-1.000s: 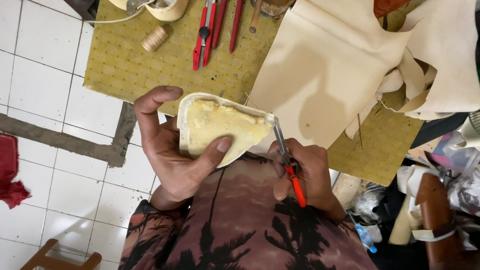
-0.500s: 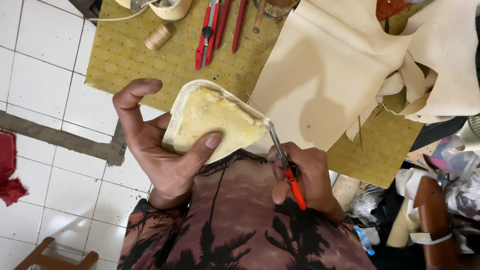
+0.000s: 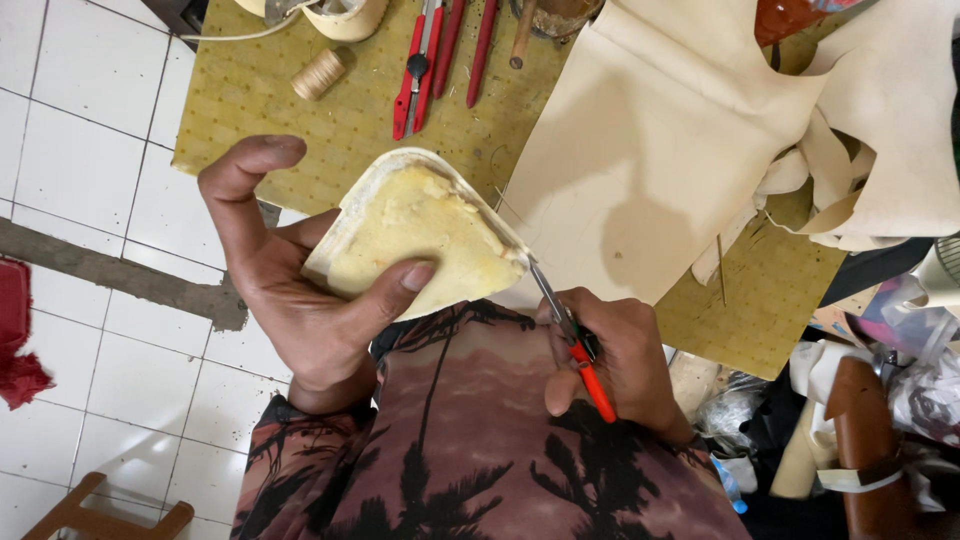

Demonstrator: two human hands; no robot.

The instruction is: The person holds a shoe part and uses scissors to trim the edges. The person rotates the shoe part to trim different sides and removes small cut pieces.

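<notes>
The pale yellow sole-shaped piece [image 3: 420, 235] sits clamped in the left hand [image 3: 300, 300], thumb across its face and fingers behind. At its right corner the orange-handled scissors [image 3: 570, 335], gripped shut in the right hand [image 3: 620, 365], meet its edge. This looks like edge trimming; the next cut calls for turning the piece above the tabletop [image 3: 300, 130].

Leather sheet [image 3: 640, 170] crowds right; white floor [image 3: 80, 130] open left.
</notes>
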